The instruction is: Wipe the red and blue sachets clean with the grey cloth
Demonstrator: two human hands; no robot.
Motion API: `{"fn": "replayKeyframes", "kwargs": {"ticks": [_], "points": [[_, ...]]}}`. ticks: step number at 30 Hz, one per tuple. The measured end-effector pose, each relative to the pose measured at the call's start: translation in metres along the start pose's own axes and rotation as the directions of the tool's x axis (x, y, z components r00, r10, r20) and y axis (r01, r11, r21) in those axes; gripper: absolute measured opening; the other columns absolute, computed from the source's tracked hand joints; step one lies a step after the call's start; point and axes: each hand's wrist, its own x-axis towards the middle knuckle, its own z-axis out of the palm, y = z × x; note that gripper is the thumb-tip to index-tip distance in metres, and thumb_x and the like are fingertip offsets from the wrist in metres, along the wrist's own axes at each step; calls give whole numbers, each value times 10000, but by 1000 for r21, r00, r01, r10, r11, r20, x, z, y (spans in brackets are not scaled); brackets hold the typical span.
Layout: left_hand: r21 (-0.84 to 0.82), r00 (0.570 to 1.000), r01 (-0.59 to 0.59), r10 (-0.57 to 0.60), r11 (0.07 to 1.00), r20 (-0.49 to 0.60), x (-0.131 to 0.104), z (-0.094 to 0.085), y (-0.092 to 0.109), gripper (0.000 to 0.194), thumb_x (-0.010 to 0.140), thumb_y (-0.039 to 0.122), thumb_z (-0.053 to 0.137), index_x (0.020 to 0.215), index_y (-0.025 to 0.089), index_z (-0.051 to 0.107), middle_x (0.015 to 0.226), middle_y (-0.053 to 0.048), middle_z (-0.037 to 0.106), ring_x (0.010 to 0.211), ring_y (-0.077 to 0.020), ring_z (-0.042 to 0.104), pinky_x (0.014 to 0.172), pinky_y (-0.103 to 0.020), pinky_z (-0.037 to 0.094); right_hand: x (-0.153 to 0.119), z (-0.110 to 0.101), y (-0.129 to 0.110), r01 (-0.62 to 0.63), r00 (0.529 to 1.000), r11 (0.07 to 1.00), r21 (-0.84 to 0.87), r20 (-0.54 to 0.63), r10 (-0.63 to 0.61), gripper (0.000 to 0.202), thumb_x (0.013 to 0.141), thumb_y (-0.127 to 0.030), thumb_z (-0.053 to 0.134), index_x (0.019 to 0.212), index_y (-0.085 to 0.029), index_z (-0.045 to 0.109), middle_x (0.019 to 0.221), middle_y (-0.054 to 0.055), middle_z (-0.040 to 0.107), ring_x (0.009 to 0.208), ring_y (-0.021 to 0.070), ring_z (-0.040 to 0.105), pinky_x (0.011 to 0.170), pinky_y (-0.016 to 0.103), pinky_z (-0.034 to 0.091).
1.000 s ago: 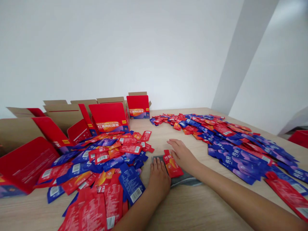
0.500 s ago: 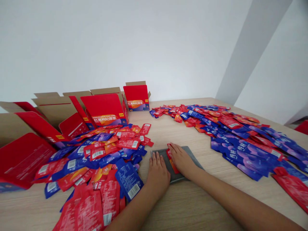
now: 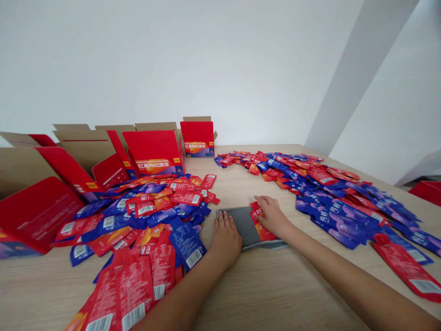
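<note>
A red and orange sachet lies flat on a dark grey cloth-like pad on the table. My left hand rests on the pad's left edge, palm down, with its fingers stretched out and nothing in them. Over the right part of the sachet is my right hand, fingers apart and slightly bent. Its thumb touches the sachet's face, while the forefinger reaches past the upper end. Part of the sachet is hidden under this hand.
Left of the pad spreads a pile of red and blue sachets. Another long pile runs along the right side. Open red cartons stand at the back left, with one more carton near the white wall.
My right hand has moved right, and the sachet has shifted right across the pad with it. More of the sachet's face shows now. My left hand stays on the pad's left edge.
</note>
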Motion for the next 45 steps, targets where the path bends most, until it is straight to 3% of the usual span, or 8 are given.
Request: {"fn": "replayKeyframes", "kwargs": {"ticks": [8, 12, 16, 22, 27, 34, 40, 45], "points": [[23, 1000, -25, 26, 999, -16, 0, 6, -1, 546, 830, 211, 401, 1316, -37, 419, 1371, -302, 372, 1301, -376, 335, 1019, -528, 295, -2, -27, -58, 251, 968, 955, 159, -44, -248, 496, 827, -148, 401, 1321, -170, 439, 1291, 132, 495, 1200, 229, 434, 998, 442, 397], [10, 1000, -18, 18, 1000, 13, 1, 4, -1, 537, 856, 232, 371, 1320, -36, 417, 1376, -299, 360, 1302, -383, 329, 1018, -513, 303, -29, -6, -51, 373, 914, 928, 27, 165, -372, 510, 794, -89, 382, 1291, -114, 496, 1308, 138, 527, 1223, 222, 458, 1018, 395, 401], [-6, 1000, -15, 15, 1000, 23, 0, 2, 0, 538, 871, 264, 351, 1316, -28, 429, 1378, -291, 359, 1301, -383, 327, 1021, -504, 303, -45, 21, -40, 392, 912, 915, -101, 172, -372, 574, 760, -78, 372, 1328, -75, 452, 1396, 148, 430, 1304, 256, 366, 1019, 411, 411], [-9, 1000, 6, -6, 1000, 16, -1, 1, 1, 580, 846, 278, 382, 1314, -63, 409, 1382, -298, 350, 1311, -386, 305, 1039, -491, 286, -6, 31, -35, 411, 906, 899, -147, 177, -385, 567, 769, -63, 362, 1330, -71, 444, 1387, 145, 443, 1324, 231, 334, 1070, 393, 344], [-8, 1000, 8, -8, 1000, 23, -1, -1, 0, 571, 840, 262, 396, 1314, -58, 413, 1390, -289, 346, 1317, -375, 300, 1045, -482, 287, 18, 29, -28, 302, 949, 949, -95, 125, -290, 497, 817, -73, 374, 1303, -113, 470, 1339, 160, 492, 1263, 218, 413, 1022, 399, 374], [-19, 1000, -10, 11, 1000, 27, 0, 2, -2, 567, 842, 245, 374, 1319, -60, 404, 1399, -290, 330, 1326, -377, 281, 1046, -491, 277, 0, 32, -11, 14, 997, 969, 248, -81, 6, 629, 735, -220, 566, 1344, -218, 405, 1346, 121, 427, 1270, 267, 356, 1038, 473, 322], [-19, 1000, 1, -1, 1000, 4, -1, 0, -2, 566, 834, 264, 394, 1309, -40, 433, 1390, -275, 364, 1312, -370, 318, 1039, -481, 297, -2, -2, -30, 147, 985, 954, 260, -132, -115, 637, 705, -44, 445, 1324, -190, 415, 1321, 132, 416, 1239, 248, 377, 1031, 463, 349], [-2, 1000, -6, 6, 1000, -3, 0, -2, 1, 584, 831, 268, 398, 1329, -36, 403, 1372, -273, 396, 1301, -379, 333, 1027, -499, 307, -25, -37, -58, 369, 927, 899, 235, -24, -375, 473, 845, -181, 455, 1315, -218, 437, 1274, 100, 512, 1167, 228, 452, 983, 439, 410]]}}
